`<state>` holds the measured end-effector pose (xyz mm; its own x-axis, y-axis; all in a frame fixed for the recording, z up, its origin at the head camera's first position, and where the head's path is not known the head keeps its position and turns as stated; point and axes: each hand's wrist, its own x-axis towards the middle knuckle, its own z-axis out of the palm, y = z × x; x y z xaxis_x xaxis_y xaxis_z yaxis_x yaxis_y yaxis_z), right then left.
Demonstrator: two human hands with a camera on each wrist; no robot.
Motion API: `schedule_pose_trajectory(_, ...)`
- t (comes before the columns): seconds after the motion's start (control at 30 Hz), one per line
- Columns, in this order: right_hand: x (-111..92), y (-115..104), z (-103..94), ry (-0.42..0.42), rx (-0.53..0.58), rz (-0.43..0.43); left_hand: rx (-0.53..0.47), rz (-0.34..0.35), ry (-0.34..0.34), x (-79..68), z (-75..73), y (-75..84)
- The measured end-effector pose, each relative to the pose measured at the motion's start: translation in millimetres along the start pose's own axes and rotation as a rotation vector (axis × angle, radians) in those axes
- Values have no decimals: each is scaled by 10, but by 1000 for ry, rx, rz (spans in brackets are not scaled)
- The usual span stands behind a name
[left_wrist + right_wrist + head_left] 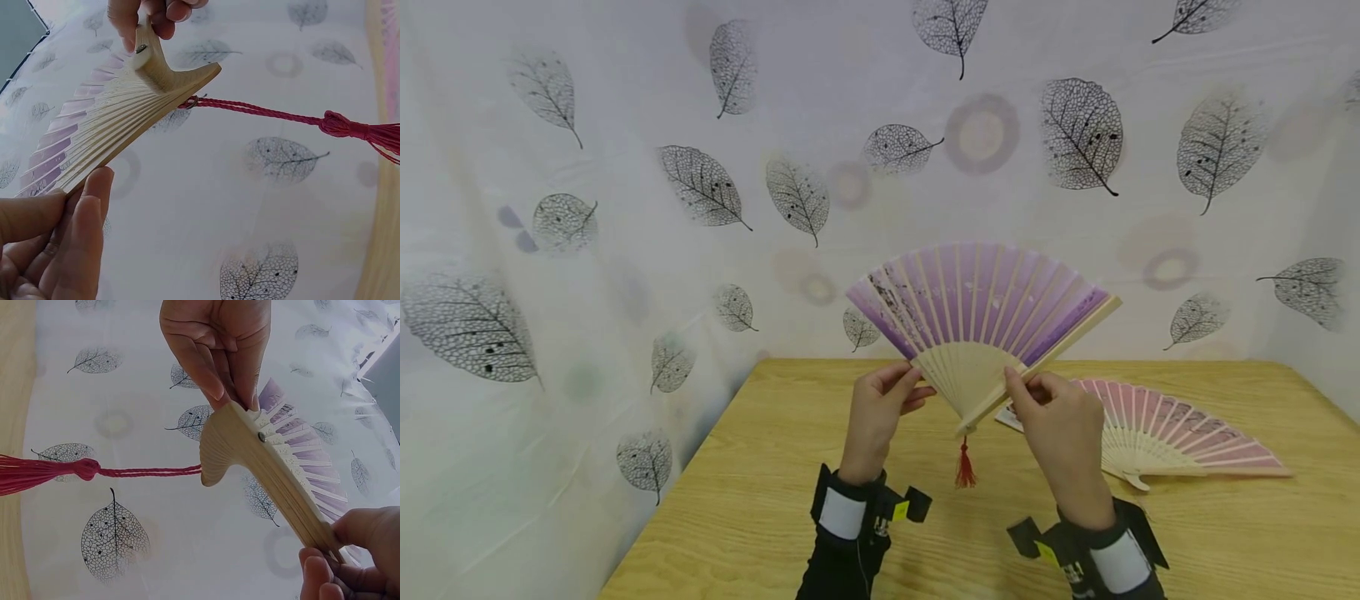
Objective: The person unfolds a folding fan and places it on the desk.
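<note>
A purple folding fan (973, 300) with pale wooden ribs is spread wide above the table, its pivot end pointing down. My left hand (876, 421) pinches its left outer rib between thumb and fingers. On the other side, the right hand (1063, 429) grips the thicker right edge, where several ribs lie stacked together. A red tassel (965, 467) hangs from the pivot end. The right wrist view shows the stacked ribs (281, 475) up close, with the right fingers around their outer part. In the left wrist view, the left thumb and fingers (94, 200) pinch the rib's edge.
A pink folding fan (1180, 425) lies spread on the wooden table (760, 508), behind and right of the right hand. A white curtain with leaf prints (850, 217) hangs behind the table and along its left side. Both wrists wear black camera straps (842, 512).
</note>
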<state>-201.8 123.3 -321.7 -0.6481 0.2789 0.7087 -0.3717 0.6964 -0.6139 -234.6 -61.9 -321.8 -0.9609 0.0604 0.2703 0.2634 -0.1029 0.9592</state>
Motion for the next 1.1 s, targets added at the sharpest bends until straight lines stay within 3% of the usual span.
schedule_pose_trajectory(0.53,23,68,3,17,-2,48,-67,2,16,15,19,-30)
schedule_pose_trajectory(1.1,66,151,-9,-53,-1,182,-92,-64,34,41,44,-69)
